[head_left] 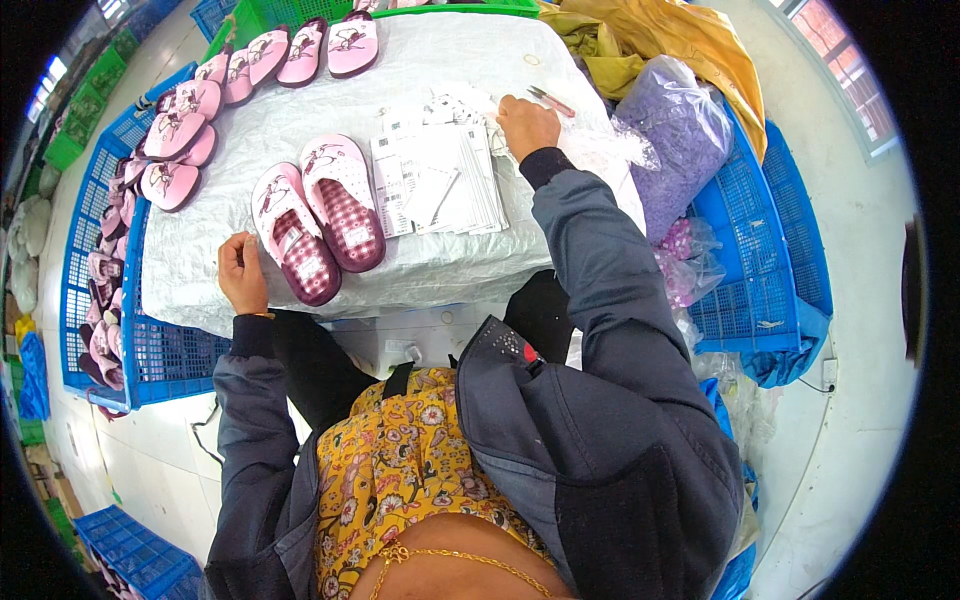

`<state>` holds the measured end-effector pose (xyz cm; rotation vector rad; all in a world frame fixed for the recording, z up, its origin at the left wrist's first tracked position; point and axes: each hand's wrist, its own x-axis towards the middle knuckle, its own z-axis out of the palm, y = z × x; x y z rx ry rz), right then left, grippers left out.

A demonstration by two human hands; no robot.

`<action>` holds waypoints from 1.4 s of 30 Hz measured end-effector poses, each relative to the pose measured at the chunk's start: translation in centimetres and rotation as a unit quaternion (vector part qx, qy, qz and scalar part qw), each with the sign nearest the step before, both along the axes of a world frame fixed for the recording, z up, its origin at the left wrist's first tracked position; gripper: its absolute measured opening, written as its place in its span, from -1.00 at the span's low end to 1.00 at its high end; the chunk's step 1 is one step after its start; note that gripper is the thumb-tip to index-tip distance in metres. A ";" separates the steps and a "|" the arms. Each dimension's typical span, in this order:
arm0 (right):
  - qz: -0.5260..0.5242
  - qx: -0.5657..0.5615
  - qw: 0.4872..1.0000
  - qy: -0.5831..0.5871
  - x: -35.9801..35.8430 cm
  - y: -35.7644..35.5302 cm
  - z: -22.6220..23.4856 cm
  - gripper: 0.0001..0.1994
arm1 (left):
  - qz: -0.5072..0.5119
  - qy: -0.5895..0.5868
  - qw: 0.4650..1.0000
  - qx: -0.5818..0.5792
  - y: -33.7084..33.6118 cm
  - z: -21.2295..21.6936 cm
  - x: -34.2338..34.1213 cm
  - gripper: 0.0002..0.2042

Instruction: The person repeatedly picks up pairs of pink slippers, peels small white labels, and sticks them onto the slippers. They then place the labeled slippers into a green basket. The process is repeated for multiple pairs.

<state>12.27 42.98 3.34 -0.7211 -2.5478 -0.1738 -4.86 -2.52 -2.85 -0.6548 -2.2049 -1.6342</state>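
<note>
A pair of pink slippers (343,203) with dark maroon checked insoles lies side by side on the covered table (240,185), toes pointing away from me. My left hand (242,275) rests at the near table edge, just left of the slippers. Its fingers curl loosely with the thumb apart, and I see nothing in them. Farther off on the right, my right hand (528,125) reaches down with bent fingers beside a heap of small white tags (455,105). What its fingertips pinch, if anything, is hidden. Printed white labels (455,185) lie in stacks between the slippers and my right arm.
More pink slippers (353,45) line the far left table edge. Blue crates (175,350) flank the table, the left one full of slippers. Red-handled snips (552,101) lie beyond my right hand. A bag of purple pieces (670,135) and yellow cloth (690,40) stand at right.
</note>
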 end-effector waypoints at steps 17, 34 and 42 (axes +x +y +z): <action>0.051 -0.010 0.994 0.094 0.1 0.4 -0.2 -0.94 | -0.005 -0.046 0.998 0.051 -0.1 0.0 0.0 -0.80; 0.173 0.018 0.954 0.244 1.3 -0.7 0.8 -0.96 | -0.149 -0.034 0.982 0.110 5.2 6.9 8.1 -0.87; 0.379 -0.030 0.866 0.325 6.6 -12.3 6.2 -0.91 | -0.344 -0.347 0.869 0.079 11.6 10.8 11.5 -0.72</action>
